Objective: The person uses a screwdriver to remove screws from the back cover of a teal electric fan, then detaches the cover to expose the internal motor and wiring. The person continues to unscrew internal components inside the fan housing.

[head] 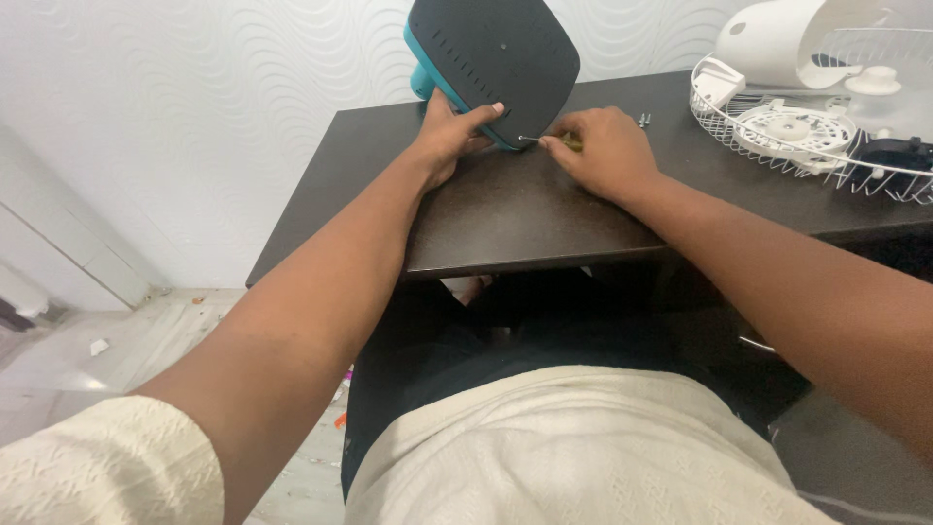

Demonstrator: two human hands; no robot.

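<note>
I see my left hand (pixel 449 131) gripping the lower edge of a dark, teal-sided appliance base (pixel 494 53) tipped up on the dark table (pixel 525 209) near its back edge. My right hand (pixel 604 151) pinches a small screwdriver (pixel 549 142), tip against the base. A white fan grille (pixel 807 131) lies at the table's right end.

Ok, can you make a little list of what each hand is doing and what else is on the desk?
left hand: steadies the dark base panel of a teal appliance tipped up on edge
right hand: holds a small screwdriver, tip at the panel's lower edge
desk: dark brown, against a white wall
loose screws: beside the right hand
far right: white fan parts and wire guard
</note>
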